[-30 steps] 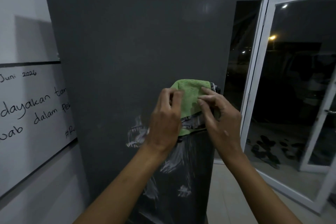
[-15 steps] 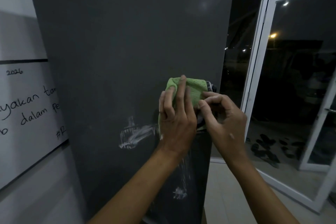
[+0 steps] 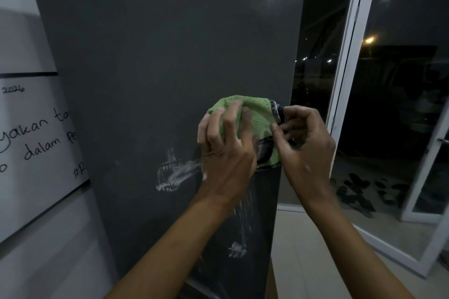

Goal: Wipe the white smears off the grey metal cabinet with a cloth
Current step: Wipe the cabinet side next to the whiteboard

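A tall grey metal cabinet (image 3: 158, 56) fills the middle of the view. White smears (image 3: 175, 173) mark its side low down, with more streaks (image 3: 237, 249) below my hands. A green cloth (image 3: 257, 116) is bunched against the cabinet near its right edge. My left hand (image 3: 226, 148) presses flat over the cloth with fingers spread on it. My right hand (image 3: 306, 148) pinches the cloth's right edge, where a dark patterned part shows.
A whiteboard (image 3: 36, 153) with handwritten words hangs on the wall to the left. White-framed glass doors (image 3: 349, 80) stand to the right, dark outside. Several shoes (image 3: 357, 189) lie beyond the glass. Pale floor tiles (image 3: 303, 250) run below right.
My left hand has shifted from gripping the cloth's left side to lying flat over it. The cloth has bunched up more. The view has drifted slightly left.
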Tool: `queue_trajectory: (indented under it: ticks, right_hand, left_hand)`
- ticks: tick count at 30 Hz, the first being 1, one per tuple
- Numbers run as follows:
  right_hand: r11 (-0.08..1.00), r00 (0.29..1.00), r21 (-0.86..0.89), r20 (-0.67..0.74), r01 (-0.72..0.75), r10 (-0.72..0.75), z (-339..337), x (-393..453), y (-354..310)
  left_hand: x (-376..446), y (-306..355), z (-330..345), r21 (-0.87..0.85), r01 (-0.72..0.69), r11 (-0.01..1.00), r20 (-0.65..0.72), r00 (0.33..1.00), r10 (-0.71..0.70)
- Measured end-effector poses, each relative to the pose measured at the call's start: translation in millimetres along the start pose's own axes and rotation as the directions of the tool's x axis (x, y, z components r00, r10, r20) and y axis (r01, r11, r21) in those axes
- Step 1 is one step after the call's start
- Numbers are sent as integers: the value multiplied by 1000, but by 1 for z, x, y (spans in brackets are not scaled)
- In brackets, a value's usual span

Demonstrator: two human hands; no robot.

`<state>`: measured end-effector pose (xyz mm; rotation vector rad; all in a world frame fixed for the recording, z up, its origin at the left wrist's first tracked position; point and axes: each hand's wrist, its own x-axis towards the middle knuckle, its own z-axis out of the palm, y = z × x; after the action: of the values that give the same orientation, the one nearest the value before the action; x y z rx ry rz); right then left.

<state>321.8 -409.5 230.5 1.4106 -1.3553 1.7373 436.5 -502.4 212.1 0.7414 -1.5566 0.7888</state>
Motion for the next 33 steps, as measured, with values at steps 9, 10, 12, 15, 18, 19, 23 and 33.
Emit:
queue_trajectory:
  ticks: [9, 10, 12, 15, 18, 19, 23, 33]
  right_hand:
    - [998, 998, -21, 5, 56, -56, -1, -1, -4]
    - [998, 998, -24, -7, 60, -60, -2, -1, -3]
    - [998, 998, -33, -39, 55, -57, -6, -1, 1]
    - [999, 995, -33, -92, 36, -39, -12, -1, 7]
    - [1000, 992, -19, -122, 21, -23, -13, -2, 13]
    - [1000, 991, -9, -130, 20, -21, -13, -2, 14]
    - [999, 989, 28, -141, 39, -34, -9, -5, 16]
    - [996, 989, 40, -125, 84, -78, 1, -25, 16]
  left_hand:
    - [6, 19, 10, -422, 74, 903, 111, 993, -30]
    - [7, 19, 12, -434, 76, 898, 125, 992, -23]
    - [6, 20, 20, -444, 67, 894, 151, 989, 1]
    - [3, 19, 33, -449, 40, 893, 162, 986, 37]
    - [-2, 18, 42, -405, 11, 914, 150, 987, 54]
    - [-3, 18, 45, -387, 0, 922, 145, 987, 61]
    - [-8, 15, 52, -337, -46, 940, 131, 987, 95]
    - [-102, -27, 47, -309, -108, 945, 218, 959, 181]
